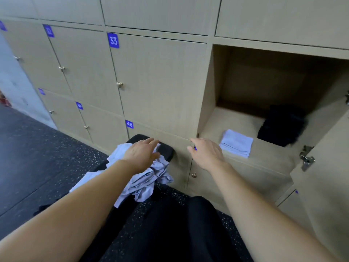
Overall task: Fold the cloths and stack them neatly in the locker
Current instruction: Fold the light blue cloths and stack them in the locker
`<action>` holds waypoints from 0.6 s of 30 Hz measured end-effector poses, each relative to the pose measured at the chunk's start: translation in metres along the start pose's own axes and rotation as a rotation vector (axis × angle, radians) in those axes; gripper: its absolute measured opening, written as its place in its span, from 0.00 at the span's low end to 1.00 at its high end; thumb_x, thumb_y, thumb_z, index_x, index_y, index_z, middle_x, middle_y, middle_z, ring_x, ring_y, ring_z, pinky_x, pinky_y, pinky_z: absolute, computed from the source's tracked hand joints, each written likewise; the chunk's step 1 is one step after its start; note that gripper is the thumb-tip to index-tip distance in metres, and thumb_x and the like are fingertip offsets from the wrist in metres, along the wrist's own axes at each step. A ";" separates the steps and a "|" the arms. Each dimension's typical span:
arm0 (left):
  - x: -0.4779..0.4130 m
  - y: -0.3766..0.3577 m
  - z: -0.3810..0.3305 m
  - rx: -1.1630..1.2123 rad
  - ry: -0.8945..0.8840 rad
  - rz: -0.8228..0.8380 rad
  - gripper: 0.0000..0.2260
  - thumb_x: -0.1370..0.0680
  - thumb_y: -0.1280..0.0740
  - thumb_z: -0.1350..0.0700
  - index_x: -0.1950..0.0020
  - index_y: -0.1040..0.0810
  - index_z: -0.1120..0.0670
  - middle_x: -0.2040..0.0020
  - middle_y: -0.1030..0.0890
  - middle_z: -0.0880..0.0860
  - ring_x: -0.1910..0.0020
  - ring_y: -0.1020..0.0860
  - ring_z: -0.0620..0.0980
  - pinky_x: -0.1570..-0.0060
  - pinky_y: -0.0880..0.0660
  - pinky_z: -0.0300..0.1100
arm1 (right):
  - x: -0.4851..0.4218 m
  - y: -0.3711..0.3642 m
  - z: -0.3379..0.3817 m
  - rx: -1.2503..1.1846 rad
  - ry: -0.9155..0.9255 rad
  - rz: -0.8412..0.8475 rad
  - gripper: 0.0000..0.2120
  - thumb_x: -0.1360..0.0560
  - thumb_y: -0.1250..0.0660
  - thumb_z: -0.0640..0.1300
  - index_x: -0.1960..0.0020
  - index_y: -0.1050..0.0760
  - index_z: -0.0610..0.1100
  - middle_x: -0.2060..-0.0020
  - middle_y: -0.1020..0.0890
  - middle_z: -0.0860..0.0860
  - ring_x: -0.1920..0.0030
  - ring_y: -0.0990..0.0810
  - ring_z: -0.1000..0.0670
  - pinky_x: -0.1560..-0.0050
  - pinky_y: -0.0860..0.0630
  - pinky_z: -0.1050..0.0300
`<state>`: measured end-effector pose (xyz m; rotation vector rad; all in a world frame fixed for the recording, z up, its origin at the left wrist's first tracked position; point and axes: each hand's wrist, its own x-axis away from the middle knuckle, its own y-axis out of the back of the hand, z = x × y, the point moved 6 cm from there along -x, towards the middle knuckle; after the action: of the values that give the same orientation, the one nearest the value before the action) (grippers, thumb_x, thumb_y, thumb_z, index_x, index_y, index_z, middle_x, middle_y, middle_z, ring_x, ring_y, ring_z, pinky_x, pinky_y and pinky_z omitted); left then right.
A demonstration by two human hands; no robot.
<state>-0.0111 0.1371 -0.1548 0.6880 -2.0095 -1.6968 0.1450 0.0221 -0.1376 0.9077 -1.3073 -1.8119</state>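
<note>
A heap of crumpled pale cloths lies on the black padded surface at lower centre, with the left hand resting flat on it, the right hand spread and empty alongside, and one folded cloth in the open locker at right, near a black bundle.

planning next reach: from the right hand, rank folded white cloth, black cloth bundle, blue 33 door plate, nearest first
1. Folded white cloth, beside the right hand
2. Black cloth bundle, deeper in the locker
3. Blue 33 door plate, upper left
</note>
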 end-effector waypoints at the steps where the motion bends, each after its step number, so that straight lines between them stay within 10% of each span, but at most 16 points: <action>1: 0.010 0.001 0.012 0.003 0.019 -0.003 0.24 0.17 0.42 0.49 0.22 0.40 0.54 0.24 0.35 0.52 0.27 0.35 0.54 0.34 0.36 0.45 | 0.001 -0.002 0.014 0.007 0.025 0.002 0.16 0.19 0.44 0.50 0.37 0.27 0.45 0.42 0.21 0.45 0.42 0.25 0.41 0.48 0.31 0.51; 18: 0.032 -0.054 0.182 0.092 0.263 0.021 0.17 0.18 0.41 0.50 0.31 0.30 0.55 0.34 0.25 0.52 0.38 0.27 0.55 0.41 0.29 0.49 | -0.050 -0.093 0.113 0.107 0.172 0.163 0.15 0.19 0.46 0.50 0.36 0.30 0.46 0.40 0.22 0.47 0.41 0.25 0.42 0.50 0.35 0.54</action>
<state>-0.1410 0.2514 -0.2384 0.8687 -1.9097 -1.4262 0.0598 0.1382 -0.1936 0.9622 -1.3380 -1.5172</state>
